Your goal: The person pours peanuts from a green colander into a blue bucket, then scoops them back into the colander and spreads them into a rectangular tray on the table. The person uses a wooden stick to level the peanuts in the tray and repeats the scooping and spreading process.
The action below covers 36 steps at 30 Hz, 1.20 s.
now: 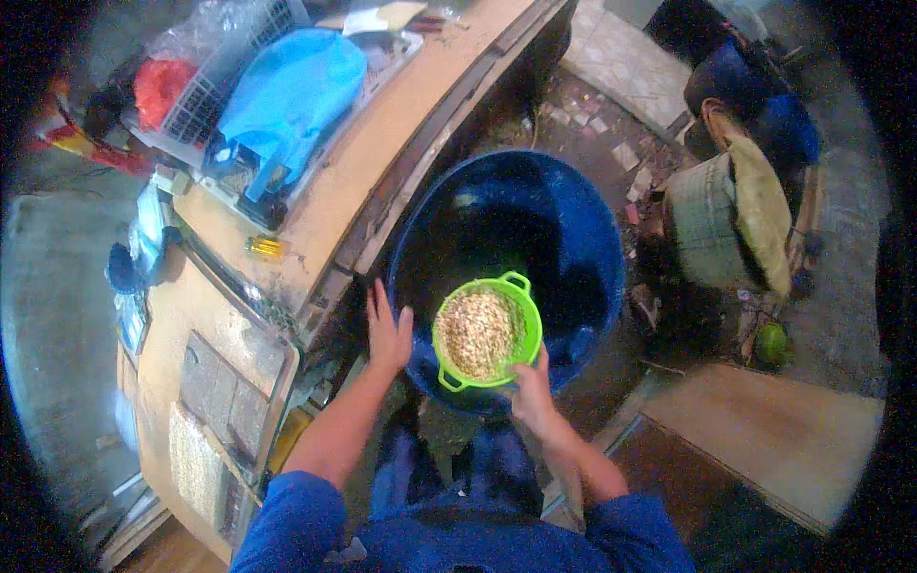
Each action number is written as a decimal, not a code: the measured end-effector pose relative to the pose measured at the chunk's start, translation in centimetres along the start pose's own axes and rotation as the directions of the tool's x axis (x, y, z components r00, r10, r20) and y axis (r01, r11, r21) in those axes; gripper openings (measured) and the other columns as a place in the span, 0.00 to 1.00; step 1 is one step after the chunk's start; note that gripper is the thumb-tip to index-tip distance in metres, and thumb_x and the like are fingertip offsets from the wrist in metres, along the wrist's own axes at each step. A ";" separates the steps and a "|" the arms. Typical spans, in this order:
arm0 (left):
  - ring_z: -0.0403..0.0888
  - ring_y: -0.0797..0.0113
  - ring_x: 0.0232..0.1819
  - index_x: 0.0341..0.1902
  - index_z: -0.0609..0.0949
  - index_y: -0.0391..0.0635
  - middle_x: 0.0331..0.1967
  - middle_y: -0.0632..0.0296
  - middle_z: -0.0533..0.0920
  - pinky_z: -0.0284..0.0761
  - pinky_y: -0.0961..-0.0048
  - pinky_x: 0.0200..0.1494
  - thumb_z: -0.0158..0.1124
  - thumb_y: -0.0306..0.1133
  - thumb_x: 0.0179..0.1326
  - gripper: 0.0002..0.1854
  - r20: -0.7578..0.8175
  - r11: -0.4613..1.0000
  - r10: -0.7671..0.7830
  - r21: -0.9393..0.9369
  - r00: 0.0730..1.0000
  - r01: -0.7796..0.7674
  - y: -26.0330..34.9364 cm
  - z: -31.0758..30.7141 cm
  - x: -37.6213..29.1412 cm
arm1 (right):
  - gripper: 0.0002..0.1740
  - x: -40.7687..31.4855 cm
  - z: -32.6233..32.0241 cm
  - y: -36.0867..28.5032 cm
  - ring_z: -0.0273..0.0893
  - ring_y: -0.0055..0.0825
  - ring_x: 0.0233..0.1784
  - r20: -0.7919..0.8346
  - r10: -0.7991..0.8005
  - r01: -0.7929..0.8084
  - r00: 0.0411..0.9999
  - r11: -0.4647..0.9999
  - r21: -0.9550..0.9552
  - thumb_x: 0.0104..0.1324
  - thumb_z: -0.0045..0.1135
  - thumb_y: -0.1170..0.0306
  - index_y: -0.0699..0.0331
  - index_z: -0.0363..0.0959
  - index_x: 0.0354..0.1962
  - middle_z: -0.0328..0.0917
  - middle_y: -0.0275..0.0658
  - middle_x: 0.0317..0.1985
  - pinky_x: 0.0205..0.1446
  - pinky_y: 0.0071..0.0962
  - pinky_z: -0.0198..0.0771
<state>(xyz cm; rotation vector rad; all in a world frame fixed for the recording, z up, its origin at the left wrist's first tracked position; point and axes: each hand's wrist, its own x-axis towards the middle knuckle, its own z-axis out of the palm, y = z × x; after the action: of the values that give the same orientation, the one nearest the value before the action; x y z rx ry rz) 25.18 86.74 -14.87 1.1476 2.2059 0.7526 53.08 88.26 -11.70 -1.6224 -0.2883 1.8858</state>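
Observation:
My right hand (534,401) grips the near right rim of a bright green plastic colander (532,331) with two loop handles. Pale tan, grain-like or chip-like bits (478,333) fill most of it; I cannot tell exactly what they are. The colander is held over the near part of a large round blue plastic barrel (609,236), whose inside is dark. At the barrel's left rim is my left hand (389,333), fingers apart and holding nothing. Whether it touches the rim is hard to tell.
A wooden workbench (337,208) runs along the left, bearing a blue plastic bag (301,93), a grey plastic crate (208,100) and a yellow-handled tool (265,247). Rubble (623,157) litters the floor behind the barrel. To the right stand a woven sack (702,222) and a wooden board (766,422).

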 end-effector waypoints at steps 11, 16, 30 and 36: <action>0.67 0.54 0.73 0.78 0.61 0.41 0.73 0.51 0.68 0.61 0.56 0.76 0.62 0.35 0.69 0.37 0.442 0.314 -0.115 -0.834 0.890 0.454 7.6 2.2 -18.2 | 0.51 -14.9 2.7 -4.1 0.63 0.47 0.72 0.084 -0.159 0.141 0.984 0.971 0.192 0.61 0.58 0.78 0.42 0.41 0.75 0.59 0.41 0.70 0.63 0.58 0.75; 0.82 0.56 0.56 0.70 0.72 0.39 0.59 0.54 0.81 0.78 0.60 0.63 0.63 0.26 0.60 0.31 0.448 0.097 -0.310 -0.862 0.838 0.497 9.4 -1.5 -17.5 | 0.50 -17.0 3.1 -6.0 0.64 0.39 0.70 0.263 -0.318 0.322 0.911 0.946 0.028 0.65 0.65 0.74 0.50 0.42 0.76 0.63 0.45 0.68 0.67 0.46 0.72; 0.79 0.61 0.52 0.76 0.64 0.46 0.57 0.60 0.79 0.76 0.63 0.58 0.61 0.22 0.54 0.41 0.146 0.414 0.008 -0.901 0.989 0.130 13.4 -10.9 -19.4 | 0.17 -15.9 1.7 -15.1 0.79 0.28 0.53 0.458 -0.779 0.853 0.429 0.182 -0.489 0.77 0.47 0.68 0.68 0.76 0.55 0.82 0.42 0.50 0.61 0.29 0.72; 0.83 0.60 0.46 0.57 0.77 0.46 0.47 0.57 0.83 0.80 0.60 0.46 0.65 0.24 0.56 0.22 0.239 0.411 -0.070 -0.878 0.969 0.246 9.5 -5.5 -20.1 | 0.17 -17.3 -0.4 -13.8 0.80 0.44 0.56 0.352 -0.704 0.740 0.617 0.366 -0.564 0.74 0.49 0.68 0.69 0.77 0.54 0.82 0.51 0.50 0.62 0.38 0.73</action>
<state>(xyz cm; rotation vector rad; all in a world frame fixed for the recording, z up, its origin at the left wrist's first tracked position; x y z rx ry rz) 36.56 73.05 -0.49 0.3740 1.3107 1.4463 58.60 88.87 9.73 -1.4329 -1.6077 1.1157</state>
